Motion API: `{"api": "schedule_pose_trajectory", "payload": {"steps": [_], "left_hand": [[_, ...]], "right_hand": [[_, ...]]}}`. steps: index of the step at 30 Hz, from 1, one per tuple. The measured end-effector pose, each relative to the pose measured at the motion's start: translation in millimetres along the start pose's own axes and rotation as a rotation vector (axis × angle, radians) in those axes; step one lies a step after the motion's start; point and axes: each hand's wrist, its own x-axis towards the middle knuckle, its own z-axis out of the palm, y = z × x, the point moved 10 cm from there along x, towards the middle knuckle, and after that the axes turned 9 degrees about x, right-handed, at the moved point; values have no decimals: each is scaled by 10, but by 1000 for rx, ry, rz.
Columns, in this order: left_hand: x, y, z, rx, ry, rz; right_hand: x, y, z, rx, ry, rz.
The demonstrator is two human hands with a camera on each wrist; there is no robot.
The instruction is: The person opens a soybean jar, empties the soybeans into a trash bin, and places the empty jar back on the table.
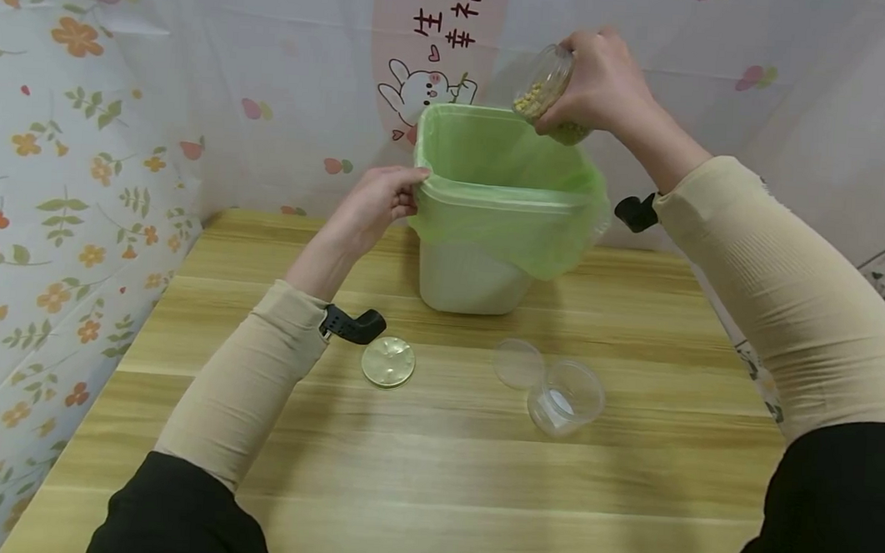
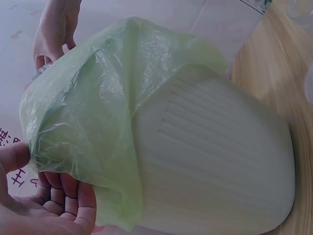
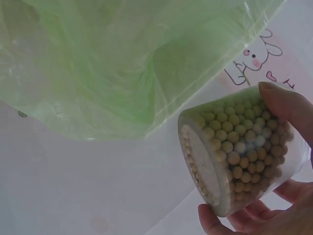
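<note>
A white trash bin point(image 1: 472, 282) stands upright at the back of the table, lined with a thin green trash bag point(image 1: 505, 225) folded over its rim. At the rim's left corner, my left hand point(image 1: 377, 200) pinches the bag edge, thumb on top and fingers curled below. My right hand point(image 1: 605, 80) grips a clear jar point(image 3: 234, 147) above the bin's back right side. Small round yellowish pellets or beans point(image 3: 244, 132) fill much of the jar, which is tilted. In the head view, whether any pellets lie inside the bin is hidden by its front wall.
A gold round lid point(image 1: 388, 361) lies on the wooden table point(image 1: 417, 476) in front of the bin. To its right are a clear round lid point(image 1: 516, 362) and a clear plastic cup point(image 1: 582, 392) with something white inside. A patterned curtain point(image 1: 288, 68) hangs behind.
</note>
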Motion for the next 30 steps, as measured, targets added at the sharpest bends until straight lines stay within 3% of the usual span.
{"api": "schedule_pose_trajectory", "payload": {"steps": [9, 30], "left_hand": [[6, -7, 21, -18, 10, 18], [22, -21, -9, -37, 21, 18]], "right_hand": [[16, -23, 79, -64, -34, 24], [18, -114, 79, -121, -2, -43]]}}
